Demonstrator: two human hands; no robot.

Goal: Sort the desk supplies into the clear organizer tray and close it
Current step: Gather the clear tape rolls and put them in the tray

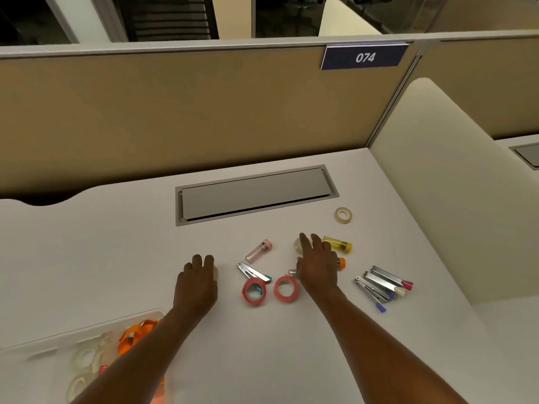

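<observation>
My left hand (197, 279) is curled over a small clear tape roll (215, 272) on the white desk. My right hand (318, 263) reaches forward with fingers spread, its fingertips over a pale round roll (297, 245); it grips nothing. Two red tape rolls (254, 291) (285, 289) lie between my hands, beside a silver stapler with a blue tip (253, 272) and a pink tube (259, 250). The clear organizer tray (58, 339) sits at bottom left, open, with clear tape rolls and orange tape (137, 333) inside, partly hidden by my left arm.
A yellow bottle (338, 244), an orange-capped item (340, 263) and a bunch of silver staplers and pens (382, 285) lie to the right. A beige tape roll (343, 214) sits further back. A grey cable hatch (253, 193) is set into the desk; partition walls stand behind and right.
</observation>
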